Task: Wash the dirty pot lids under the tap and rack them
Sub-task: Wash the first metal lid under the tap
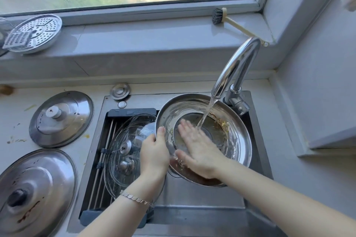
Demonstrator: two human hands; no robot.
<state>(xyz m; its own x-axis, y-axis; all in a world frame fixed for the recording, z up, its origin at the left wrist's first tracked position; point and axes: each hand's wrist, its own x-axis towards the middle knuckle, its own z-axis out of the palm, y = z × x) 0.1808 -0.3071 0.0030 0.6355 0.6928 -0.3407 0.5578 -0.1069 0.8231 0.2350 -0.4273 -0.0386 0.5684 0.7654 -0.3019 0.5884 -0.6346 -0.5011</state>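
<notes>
Two hands work over the sink: our left hand grips the left rim of the steel lid, thumb curled over the edge, while our right hand lies flat inside it, fingers straight and pressed to the wet metal. The lid is turned hollow side up and tilted toward us, right under the tap, and the water stream lands in its middle just beyond our fingertips. Brown residue clings to its near edge and to the far right of the inner ring. Its far rim sits close to the tap's base; its left rim overlaps the edge of the glass lids in our view, though we cannot tell whether they touch. Those glass lids rest overlapping on the rack, which spans the left part of the sink, with bare rods showing along its left edge. Near us, the basin floor lies open below the held lid. Left of the sink, two more steel lids stand on the counter, a far lid and a near lid streaked with brown, the two almost edge to edge. On the sill lie a steamer plate at far left and a brush at far right.
</notes>
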